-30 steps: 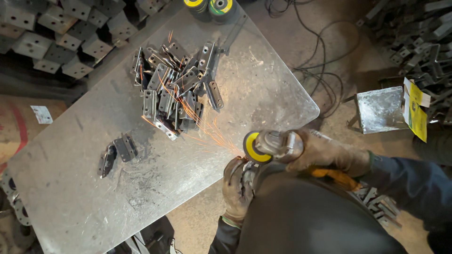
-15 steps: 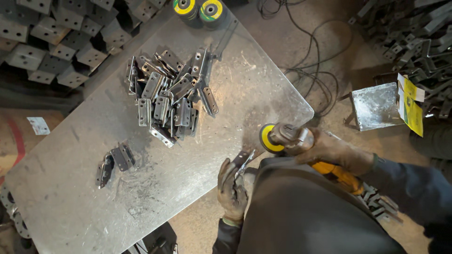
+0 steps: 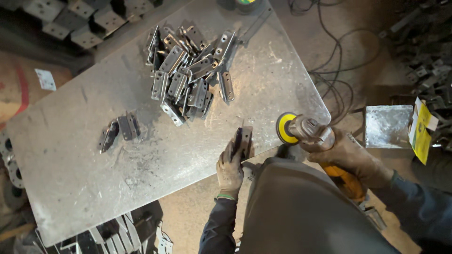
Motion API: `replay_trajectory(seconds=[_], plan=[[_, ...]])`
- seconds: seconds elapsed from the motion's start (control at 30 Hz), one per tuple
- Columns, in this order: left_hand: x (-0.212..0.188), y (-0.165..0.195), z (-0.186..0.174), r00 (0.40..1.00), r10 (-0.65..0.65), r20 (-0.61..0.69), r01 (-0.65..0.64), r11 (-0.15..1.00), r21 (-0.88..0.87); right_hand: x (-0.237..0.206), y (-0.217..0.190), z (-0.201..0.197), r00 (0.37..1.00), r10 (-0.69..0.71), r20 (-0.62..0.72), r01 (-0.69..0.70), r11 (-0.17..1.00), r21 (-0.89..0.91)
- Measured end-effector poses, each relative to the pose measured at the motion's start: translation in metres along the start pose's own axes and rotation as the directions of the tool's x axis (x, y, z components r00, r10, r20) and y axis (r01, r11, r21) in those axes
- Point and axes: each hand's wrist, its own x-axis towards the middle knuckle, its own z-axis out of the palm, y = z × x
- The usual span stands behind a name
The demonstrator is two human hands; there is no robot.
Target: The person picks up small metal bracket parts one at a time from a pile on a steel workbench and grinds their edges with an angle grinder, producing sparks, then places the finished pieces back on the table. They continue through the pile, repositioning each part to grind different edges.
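Hands [image 3: 230,169] beside bracket heap [image 3: 188,75]

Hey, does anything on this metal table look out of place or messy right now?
Mostly the brackets: a jumbled heap, overlapping at all angles. Two more lie apart, left. The left hand holds one bracket at the table's edge.
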Motion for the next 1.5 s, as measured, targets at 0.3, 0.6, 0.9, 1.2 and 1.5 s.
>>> replay_trajectory(seconds=[0.3, 0.6, 0.9, 1.2, 1.5], plan=[[0.002, 0.072, -0.011, 0.972, -0.123, 0.199, 0.226, 0.722, -0.654, 0.029, -0.017, 0.017, 0.995, -0.096, 0.017, 0.097, 0.993, -0.061], [0.039, 0.12, 0.052, 0.909, 0.09, 0.407, 0.401, 0.075, -0.913, 0.088, -0.004, 0.041, 0.837, -0.522, 0.166, 0.539, 0.838, -0.084], [0.031, 0.115, 0.084, 0.724, 0.291, 0.626, 0.367, -0.93, 0.007, 0.055, 0.053, 0.007, 0.878, -0.454, 0.15, 0.445, 0.662, -0.603], [0.03, 0.126, 0.08, 0.923, 0.134, 0.361, 0.38, -0.168, -0.909, 0.064, 0.1, -0.017, 0.91, -0.341, 0.237, 0.405, 0.855, -0.325], [0.041, 0.097, 0.061, 0.914, 0.394, 0.095, -0.097, 0.441, -0.892, 0.051, 0.067, 0.031, 0.889, -0.451, 0.086, 0.459, 0.873, -0.165]])
